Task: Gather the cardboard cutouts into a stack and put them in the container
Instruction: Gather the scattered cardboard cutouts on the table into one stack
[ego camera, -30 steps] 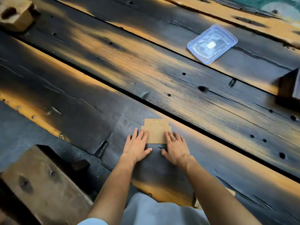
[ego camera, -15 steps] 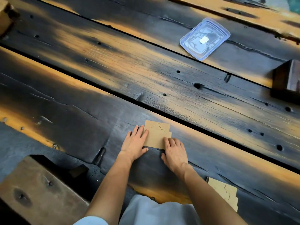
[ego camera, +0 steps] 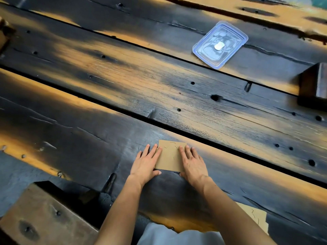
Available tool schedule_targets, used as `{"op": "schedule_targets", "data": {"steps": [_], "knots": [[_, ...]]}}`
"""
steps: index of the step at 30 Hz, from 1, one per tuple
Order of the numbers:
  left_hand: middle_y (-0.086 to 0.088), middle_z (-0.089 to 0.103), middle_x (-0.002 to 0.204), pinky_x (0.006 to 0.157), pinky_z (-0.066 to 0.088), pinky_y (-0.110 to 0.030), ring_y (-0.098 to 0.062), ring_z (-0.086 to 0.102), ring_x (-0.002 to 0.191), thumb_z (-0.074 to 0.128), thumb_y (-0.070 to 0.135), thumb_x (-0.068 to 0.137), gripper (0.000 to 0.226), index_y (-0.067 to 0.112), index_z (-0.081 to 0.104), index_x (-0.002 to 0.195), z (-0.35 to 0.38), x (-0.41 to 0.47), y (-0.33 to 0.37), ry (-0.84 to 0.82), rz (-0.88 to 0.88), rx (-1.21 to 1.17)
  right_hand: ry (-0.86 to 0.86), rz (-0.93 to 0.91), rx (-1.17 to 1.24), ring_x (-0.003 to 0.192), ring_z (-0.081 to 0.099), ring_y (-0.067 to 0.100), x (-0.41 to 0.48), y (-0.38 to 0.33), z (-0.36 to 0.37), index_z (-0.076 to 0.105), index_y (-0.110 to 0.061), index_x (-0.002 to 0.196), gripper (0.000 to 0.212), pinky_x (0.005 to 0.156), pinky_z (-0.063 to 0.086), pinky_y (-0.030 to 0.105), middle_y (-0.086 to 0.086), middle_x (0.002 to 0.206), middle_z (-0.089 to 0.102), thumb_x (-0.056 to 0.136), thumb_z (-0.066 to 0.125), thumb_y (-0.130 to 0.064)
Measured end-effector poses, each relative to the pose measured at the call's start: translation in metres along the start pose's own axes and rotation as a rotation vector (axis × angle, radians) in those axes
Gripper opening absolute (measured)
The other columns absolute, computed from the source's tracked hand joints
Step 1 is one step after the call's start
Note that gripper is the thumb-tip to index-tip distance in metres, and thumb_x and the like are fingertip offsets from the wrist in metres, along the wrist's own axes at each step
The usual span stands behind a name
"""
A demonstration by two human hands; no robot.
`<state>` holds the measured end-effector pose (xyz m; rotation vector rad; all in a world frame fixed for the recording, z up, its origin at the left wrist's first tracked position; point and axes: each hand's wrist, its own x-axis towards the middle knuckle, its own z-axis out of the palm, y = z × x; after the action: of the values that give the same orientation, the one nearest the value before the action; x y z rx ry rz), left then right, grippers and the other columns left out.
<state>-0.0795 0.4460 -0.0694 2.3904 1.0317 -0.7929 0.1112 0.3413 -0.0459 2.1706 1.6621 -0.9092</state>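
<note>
On the dark charred-plank desk [ego camera: 74, 131], the flat left hand [ego camera: 145, 165] and right hand [ego camera: 193, 165] square the small brown cardboard cutout stack [ego camera: 170, 157], while more cutouts [ego camera: 254, 216] wait unstacked and the lidded clear-blue plastic container [ego camera: 220, 44] sits far off.

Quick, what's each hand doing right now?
Left hand: open, flat, fingers against the left edge of the cardboard stack.
Right hand: open, flat, fingers resting on the stack's right side.
</note>
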Motion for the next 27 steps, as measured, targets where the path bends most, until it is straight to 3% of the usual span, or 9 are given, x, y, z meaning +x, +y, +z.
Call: {"op": "schedule_targets", "data": {"steps": [5,14,27], "knots": [[0.003,0.005,0.178,0.13,0.018,-0.047,-0.03,0.003,0.164,0.065,0.056,0.097,0.097,0.028,0.006,0.168,-0.001,0.001,0.0,0.039,0.003,-0.009,0.024,0.009,0.008,0.155,0.015,0.036,0.003,-0.002,0.002,-0.003,-0.012,0.164,0.096,0.125,0.022,0.044,0.021,0.17,0.012,0.099,0.065,-0.03],[-0.001,0.019,0.176,0.127,0.024,-0.043,-0.029,0.012,0.163,0.064,0.053,0.098,0.089,0.025,0.014,0.167,-0.005,-0.003,0.007,0.081,0.024,0.036,0.073,-0.048,-0.021,0.144,0.033,0.032,0.0,0.011,-0.005,0.007,-0.011,0.163,0.093,0.117,0.031,0.04,0.011,0.157,0.036,0.097,0.064,-0.04],[-0.005,0.018,0.174,0.125,0.024,-0.044,-0.03,0.011,0.162,0.067,0.047,0.098,0.087,0.024,0.017,0.165,-0.003,-0.027,0.063,0.119,0.081,0.071,0.142,-0.035,-0.034,0.141,0.036,0.031,-0.054,0.051,0.0,0.009,-0.013,0.163,0.099,0.116,0.032,0.04,0.009,0.154,0.039,0.092,0.068,-0.048]]}}
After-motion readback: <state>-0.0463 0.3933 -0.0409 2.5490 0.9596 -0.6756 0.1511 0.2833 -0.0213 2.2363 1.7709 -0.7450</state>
